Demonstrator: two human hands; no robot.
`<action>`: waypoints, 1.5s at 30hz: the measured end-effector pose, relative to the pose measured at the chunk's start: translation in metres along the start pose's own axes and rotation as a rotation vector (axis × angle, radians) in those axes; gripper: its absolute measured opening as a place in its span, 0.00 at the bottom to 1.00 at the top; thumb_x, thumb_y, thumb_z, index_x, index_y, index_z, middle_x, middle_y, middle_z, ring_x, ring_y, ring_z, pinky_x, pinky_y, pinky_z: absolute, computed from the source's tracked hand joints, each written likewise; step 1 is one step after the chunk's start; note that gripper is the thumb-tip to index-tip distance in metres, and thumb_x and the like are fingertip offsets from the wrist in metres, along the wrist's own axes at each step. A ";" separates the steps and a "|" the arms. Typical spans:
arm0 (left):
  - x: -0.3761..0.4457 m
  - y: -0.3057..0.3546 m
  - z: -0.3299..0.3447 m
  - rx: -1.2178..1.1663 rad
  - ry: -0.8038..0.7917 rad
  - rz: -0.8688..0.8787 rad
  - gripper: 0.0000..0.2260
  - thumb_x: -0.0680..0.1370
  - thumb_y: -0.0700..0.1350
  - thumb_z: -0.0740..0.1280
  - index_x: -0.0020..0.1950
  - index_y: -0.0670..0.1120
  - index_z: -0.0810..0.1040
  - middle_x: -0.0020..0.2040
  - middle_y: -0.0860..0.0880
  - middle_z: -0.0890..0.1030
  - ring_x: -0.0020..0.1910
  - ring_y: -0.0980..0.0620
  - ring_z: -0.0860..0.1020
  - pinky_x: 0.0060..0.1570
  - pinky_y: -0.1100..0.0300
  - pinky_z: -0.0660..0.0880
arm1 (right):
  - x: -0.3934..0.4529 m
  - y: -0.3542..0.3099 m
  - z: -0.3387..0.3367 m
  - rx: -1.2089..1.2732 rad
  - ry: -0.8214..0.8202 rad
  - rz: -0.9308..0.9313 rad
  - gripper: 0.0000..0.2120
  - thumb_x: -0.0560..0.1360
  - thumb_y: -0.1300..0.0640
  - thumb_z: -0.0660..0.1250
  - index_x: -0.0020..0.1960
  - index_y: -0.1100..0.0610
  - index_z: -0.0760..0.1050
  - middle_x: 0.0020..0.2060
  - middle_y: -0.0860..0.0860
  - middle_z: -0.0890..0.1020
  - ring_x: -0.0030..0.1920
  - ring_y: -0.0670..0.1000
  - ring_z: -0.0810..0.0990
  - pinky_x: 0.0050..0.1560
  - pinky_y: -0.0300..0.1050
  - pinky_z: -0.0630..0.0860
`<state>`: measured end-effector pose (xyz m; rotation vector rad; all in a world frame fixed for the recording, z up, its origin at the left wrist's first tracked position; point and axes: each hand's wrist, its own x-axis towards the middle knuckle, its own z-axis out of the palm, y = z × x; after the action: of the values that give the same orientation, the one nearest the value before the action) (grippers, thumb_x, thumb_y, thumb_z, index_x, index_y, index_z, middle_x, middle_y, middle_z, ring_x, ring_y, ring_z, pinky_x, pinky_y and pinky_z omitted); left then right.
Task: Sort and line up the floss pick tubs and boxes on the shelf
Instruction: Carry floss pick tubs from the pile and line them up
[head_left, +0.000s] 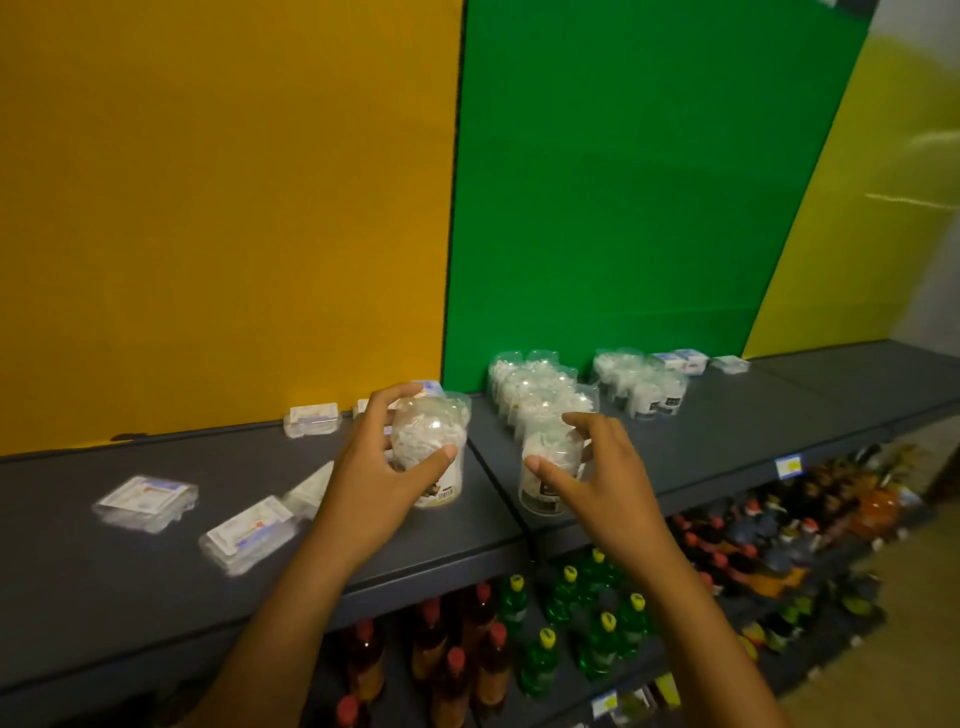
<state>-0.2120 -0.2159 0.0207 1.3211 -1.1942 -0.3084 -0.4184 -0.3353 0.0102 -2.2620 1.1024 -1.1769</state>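
A tub (427, 457) was gripped by the left hand (382, 467); the right hand (597, 467) hovered open. Tubs (540, 395) were already rowed; boxes (148, 501) lay scattered left.

Dim, soft indoor light; motion blur throughout; wide-angle bending at edges.
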 end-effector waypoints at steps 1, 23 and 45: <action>0.001 0.002 0.009 0.010 -0.010 -0.001 0.26 0.72 0.45 0.75 0.64 0.61 0.69 0.61 0.57 0.76 0.54 0.61 0.77 0.47 0.66 0.77 | 0.000 0.006 -0.008 0.000 0.007 0.006 0.28 0.71 0.41 0.72 0.67 0.50 0.68 0.58 0.45 0.71 0.59 0.48 0.72 0.58 0.46 0.74; 0.152 0.002 0.165 0.045 0.004 0.056 0.26 0.68 0.53 0.77 0.61 0.58 0.68 0.59 0.58 0.75 0.55 0.62 0.76 0.54 0.52 0.79 | 0.137 0.138 -0.078 -0.099 0.109 0.015 0.26 0.71 0.42 0.72 0.64 0.51 0.70 0.59 0.47 0.72 0.58 0.49 0.73 0.55 0.42 0.71; 0.165 -0.007 0.264 0.408 0.179 -0.073 0.27 0.66 0.56 0.77 0.60 0.55 0.69 0.57 0.58 0.75 0.51 0.60 0.75 0.47 0.64 0.74 | 0.219 0.232 -0.081 0.039 -0.120 -0.149 0.27 0.70 0.42 0.72 0.64 0.52 0.70 0.56 0.47 0.71 0.56 0.48 0.73 0.55 0.46 0.73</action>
<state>-0.3495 -0.4946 0.0429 1.7094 -1.0925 0.0070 -0.5176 -0.6485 0.0307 -2.3846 0.8721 -1.0915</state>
